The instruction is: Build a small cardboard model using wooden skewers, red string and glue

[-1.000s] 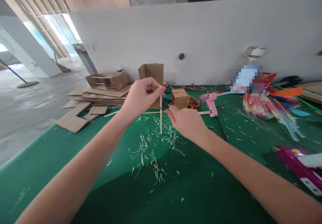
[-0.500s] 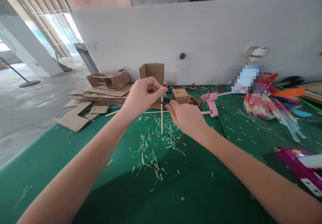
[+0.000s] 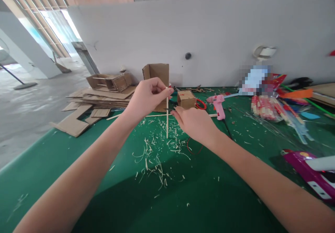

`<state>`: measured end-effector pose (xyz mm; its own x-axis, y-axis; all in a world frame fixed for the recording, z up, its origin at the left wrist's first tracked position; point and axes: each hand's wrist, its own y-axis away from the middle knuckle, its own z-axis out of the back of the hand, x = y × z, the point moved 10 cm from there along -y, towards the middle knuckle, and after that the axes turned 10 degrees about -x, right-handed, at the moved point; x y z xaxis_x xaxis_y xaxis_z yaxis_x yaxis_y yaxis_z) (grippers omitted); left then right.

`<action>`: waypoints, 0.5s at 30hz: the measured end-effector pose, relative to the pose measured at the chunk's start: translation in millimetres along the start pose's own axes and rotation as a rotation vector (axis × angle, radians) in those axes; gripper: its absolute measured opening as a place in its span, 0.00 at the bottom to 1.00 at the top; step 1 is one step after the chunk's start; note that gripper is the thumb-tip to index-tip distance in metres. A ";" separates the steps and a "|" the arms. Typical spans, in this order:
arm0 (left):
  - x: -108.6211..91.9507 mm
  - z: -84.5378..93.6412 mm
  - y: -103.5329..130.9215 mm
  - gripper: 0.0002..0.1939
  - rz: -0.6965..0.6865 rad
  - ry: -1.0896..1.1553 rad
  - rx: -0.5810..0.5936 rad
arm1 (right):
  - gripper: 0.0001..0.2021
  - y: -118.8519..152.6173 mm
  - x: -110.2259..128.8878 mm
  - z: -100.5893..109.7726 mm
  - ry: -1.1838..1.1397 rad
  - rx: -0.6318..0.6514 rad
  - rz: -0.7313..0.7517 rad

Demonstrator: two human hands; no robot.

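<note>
Pale wall [image 3: 222, 34] runs behind your green table [image 3: 52, 170], with cardboard [image 3: 110, 98] stacked at the far left and a pink glue gun [image 3: 220, 110] lying to the right of centre. Curled shavings [image 3: 146, 164] are scattered across the middle of the table.

Your stick [image 3: 167, 124] stands near upright in front of you, its lower end over the shavings; whether that end touches the table, you cannot tell from this angle. Your left hand [image 3: 148, 96] pinches it at the top between thumb and fingers and has kept that grip over the last second. Your right hand [image 3: 195, 123] is closed around a small dark blade [image 3: 170, 109], only part of which shows past your fingertips, reaching the stick just below your left fingers.

What has changed is slight: compared with half a second ago, your right hand sits a little lower along the stick, and the whole view has shifted slightly. That looks like a short downward stroke, which would put the edge somewhat farther from your left fingertips. Whether it is cutting or only resting there is too small to judge. The box [image 3: 187, 102] behind your right hand has not been disturbed.
</note>
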<state>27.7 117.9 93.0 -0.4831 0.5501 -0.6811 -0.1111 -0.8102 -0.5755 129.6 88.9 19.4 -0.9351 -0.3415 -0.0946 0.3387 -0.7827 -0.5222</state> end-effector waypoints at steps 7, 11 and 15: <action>0.0 3.3 1.6 0.11 0.010 0.025 -0.001 | 0.24 14.0 11.4 -25.9 -0.058 0.151 0.068; 1.5 3.5 0.8 0.11 0.001 0.038 0.002 | 0.24 7.4 3.6 -12.1 -0.001 0.031 0.015; -0.5 3.4 1.8 0.11 0.007 0.040 0.008 | 0.21 22.4 20.4 -40.3 -0.054 0.264 0.149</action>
<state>24.8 115.4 93.8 -0.4490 0.5517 -0.7029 -0.1147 -0.8157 -0.5670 113.9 85.3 -28.4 -0.8688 -0.4840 -0.1046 0.4933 -0.8277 -0.2675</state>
